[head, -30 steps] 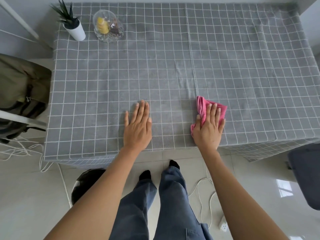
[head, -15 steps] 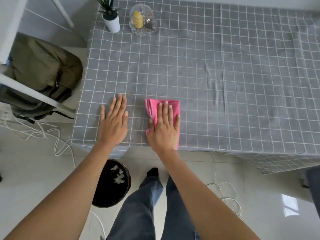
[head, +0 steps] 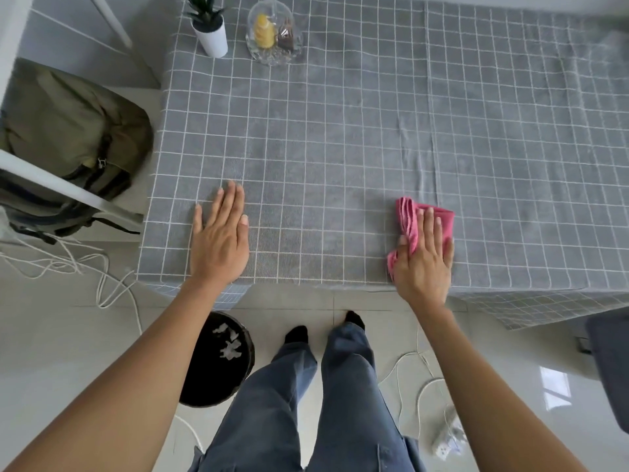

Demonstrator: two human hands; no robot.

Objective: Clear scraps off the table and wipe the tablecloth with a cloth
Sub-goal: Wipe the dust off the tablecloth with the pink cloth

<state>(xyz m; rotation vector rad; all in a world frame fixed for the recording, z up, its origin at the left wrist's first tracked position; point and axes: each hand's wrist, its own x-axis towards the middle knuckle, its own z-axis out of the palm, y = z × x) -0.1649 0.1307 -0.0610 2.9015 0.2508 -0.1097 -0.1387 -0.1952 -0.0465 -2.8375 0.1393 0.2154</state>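
Note:
A grey tablecloth (head: pixel 340 137) with a white grid covers the table. My left hand (head: pixel 219 240) lies flat on it near the front left corner, fingers straight. My right hand (head: pixel 423 258) presses a folded pink cloth (head: pixel 410 218) flat against the tablecloth near the front edge, fingers straight on top of it. A black bin (head: pixel 218 379) on the floor below the table's front left corner holds several white scraps (head: pixel 228 340).
A small plant in a white pot (head: pixel 211 35) and a glass dish (head: pixel 274 34) stand at the back left of the table. A green backpack (head: pixel 68 141) sits left of the table. White cables (head: pixel 102 277) and a power strip (head: pixel 447 437) lie on the floor.
My right hand has slid the pink cloth to the right along the front edge, away from my left hand, which stays flat on the tablecloth.

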